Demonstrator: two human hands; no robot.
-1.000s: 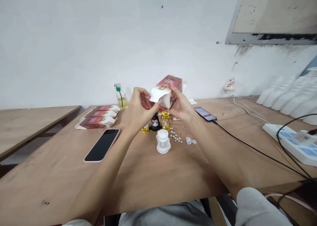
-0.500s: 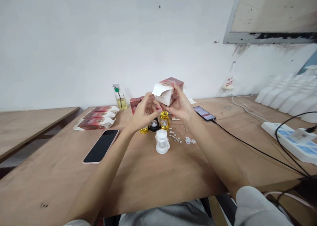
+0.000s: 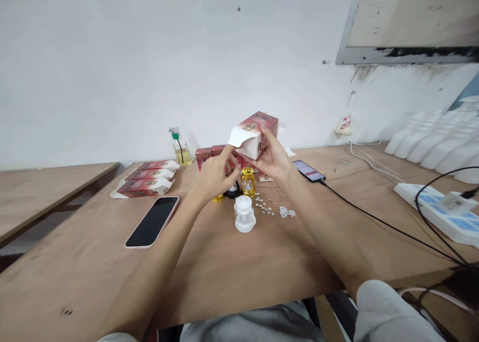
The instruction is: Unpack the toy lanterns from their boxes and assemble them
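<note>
Box (image 3: 260, 121) held in R fingers (image 3: 268, 134); L fingers (image 3: 225, 155) nr flap (image 3: 239, 136), can't tell grip; wht lantern (image 3: 244, 218) on tbl (image 3: 217, 267).

Scuffed white wall (image 3: 149, 67), brown wooden table (image 3: 232, 277)

Red-and-white box (image 3: 253, 130), white lantern (image 3: 244, 215)

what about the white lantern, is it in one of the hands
No, the white lantern stands upright on the table, while the right hand holds a red box.
</note>
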